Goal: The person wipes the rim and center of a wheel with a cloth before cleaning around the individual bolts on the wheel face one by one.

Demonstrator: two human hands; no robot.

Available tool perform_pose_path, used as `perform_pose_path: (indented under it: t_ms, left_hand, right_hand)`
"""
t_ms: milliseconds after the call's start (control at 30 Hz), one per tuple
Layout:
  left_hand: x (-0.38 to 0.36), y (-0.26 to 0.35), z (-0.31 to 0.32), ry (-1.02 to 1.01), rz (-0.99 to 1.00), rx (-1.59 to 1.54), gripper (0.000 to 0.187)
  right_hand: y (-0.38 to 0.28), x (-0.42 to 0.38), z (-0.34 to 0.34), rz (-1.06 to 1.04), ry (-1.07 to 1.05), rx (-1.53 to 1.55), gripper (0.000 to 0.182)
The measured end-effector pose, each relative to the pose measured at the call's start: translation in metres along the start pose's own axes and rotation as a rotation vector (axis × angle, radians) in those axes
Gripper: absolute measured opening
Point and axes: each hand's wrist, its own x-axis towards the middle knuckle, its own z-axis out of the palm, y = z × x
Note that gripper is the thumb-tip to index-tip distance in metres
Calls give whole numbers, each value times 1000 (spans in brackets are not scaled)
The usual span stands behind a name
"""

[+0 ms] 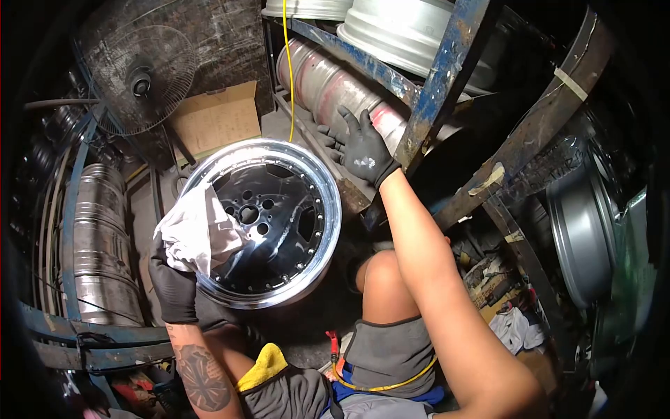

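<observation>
A car wheel rim (283, 241) with a glossy black face and a polished silver lip lies face up in front of me. My left hand (174, 283), in a black glove, grips a white cloth (192, 230) over the left side of the rim. Part of the cloth hangs onto the black face. Beyond the rim's upper right edge, my right hand (363, 148) is raised in a black glove with its fingers spread. A whitish smear marks the back of that glove. Nothing shows in the right hand.
A fan (143, 82) and a cardboard piece (218, 119) stand behind the rim. Blue metal racks (447, 66) hold several silver rims (391, 35) at upper right. A yellow hose (288, 77) hangs down; a red-tipped air gun (333, 343) lies near my lap.
</observation>
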Motion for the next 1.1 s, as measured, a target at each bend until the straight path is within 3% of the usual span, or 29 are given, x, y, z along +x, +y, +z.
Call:
perform_pose_path:
  t_ms: [667, 767, 933, 1100]
  left_hand:
    - [-10, -7, -10, -69, 125, 294, 37]
    - [-11, 1, -2, -64, 6, 43, 38]
    - [-14, 7, -10, -16, 15, 58, 52]
    - [-17, 2, -14, -51, 209, 456, 59]
  right_hand:
    - [-11, -13, 20, -42, -3, 176, 59]
    - [-15, -15, 27, -70, -26, 157, 61]
    - [-10, -16, 7, -35, 5, 94, 56]
    - [-6, -16, -3, 0, 46, 120, 53]
